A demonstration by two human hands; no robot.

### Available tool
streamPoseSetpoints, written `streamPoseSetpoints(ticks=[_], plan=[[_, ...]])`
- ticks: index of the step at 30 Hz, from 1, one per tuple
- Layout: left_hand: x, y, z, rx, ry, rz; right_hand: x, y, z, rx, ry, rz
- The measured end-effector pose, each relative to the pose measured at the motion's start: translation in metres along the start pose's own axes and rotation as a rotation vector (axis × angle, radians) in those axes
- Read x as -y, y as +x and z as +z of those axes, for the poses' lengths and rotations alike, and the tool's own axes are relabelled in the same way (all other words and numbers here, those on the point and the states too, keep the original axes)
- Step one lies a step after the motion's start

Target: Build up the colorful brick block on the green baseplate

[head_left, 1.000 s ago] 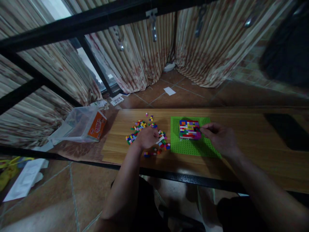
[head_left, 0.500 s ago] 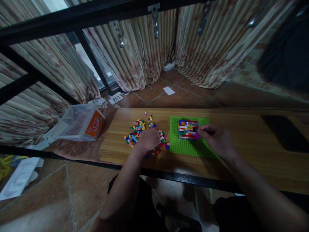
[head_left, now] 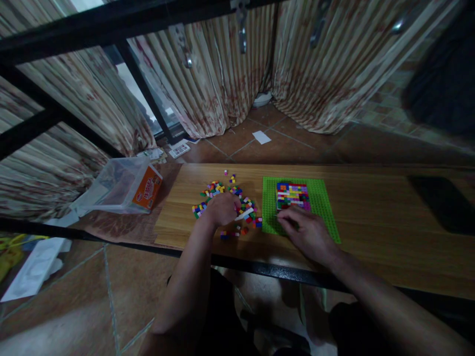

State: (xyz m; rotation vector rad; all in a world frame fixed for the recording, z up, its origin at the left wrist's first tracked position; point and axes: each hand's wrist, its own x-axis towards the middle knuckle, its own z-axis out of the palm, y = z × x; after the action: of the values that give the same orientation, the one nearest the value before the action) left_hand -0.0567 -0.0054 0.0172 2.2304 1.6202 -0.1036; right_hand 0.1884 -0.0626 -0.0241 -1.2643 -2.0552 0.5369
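Note:
My left hand [head_left: 223, 208] is closed over the loose pile of small coloured building bricks [head_left: 213, 190]. A slim white strip-shaped piece [head_left: 245, 213] sticks out to the right from its fingers, over the bricks. On the green baseplate [head_left: 321, 195] stands a rectangular build of multicoloured bricks [head_left: 291, 194] in rows. My right hand [head_left: 301, 228] is pinched at the near edge of that build, above the plate. Whatever lies between its fingertips is too small to make out. The hand hides part of the plate's near side.
A clear plastic box [head_left: 122, 185] with an orange label stands left of the wooden table [head_left: 371, 212]. A dark flat rectangular object [head_left: 441, 202] lies at the table's right. Near the front edge are a few stray bricks [head_left: 230, 235]. A black metal frame [head_left: 122, 20] crosses above.
My right hand has moved left and nearer to me, from the build's right side to its near edge. My left hand has shifted slightly left, and the white strip now shows.

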Motion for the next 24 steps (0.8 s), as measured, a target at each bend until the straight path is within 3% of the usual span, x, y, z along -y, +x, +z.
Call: streamPoseSetpoints(ticks=[4,13,18,21,24], plan=[[-0.002,0.0,0.002,-0.002,-0.002,0.023,0.008,-0.009,0.016,0.118,-0.076,-0.134],[0.001,0.002,0.006,-0.044,-0.015,0.031,0.006,-0.011,0.02,0.19,-0.095,-0.171],[0.002,-0.001,0.0,-0.077,-0.263,0.151,0.01,-0.008,0.016,0.126,-0.029,-0.109],[-0.013,0.0,0.003,-0.007,-0.493,0.273,0.013,-0.004,0.012,0.025,0.048,0.0],[-0.034,0.002,0.01,0.008,-0.585,0.324,0.014,0.0,0.008,-0.074,0.085,0.093]])
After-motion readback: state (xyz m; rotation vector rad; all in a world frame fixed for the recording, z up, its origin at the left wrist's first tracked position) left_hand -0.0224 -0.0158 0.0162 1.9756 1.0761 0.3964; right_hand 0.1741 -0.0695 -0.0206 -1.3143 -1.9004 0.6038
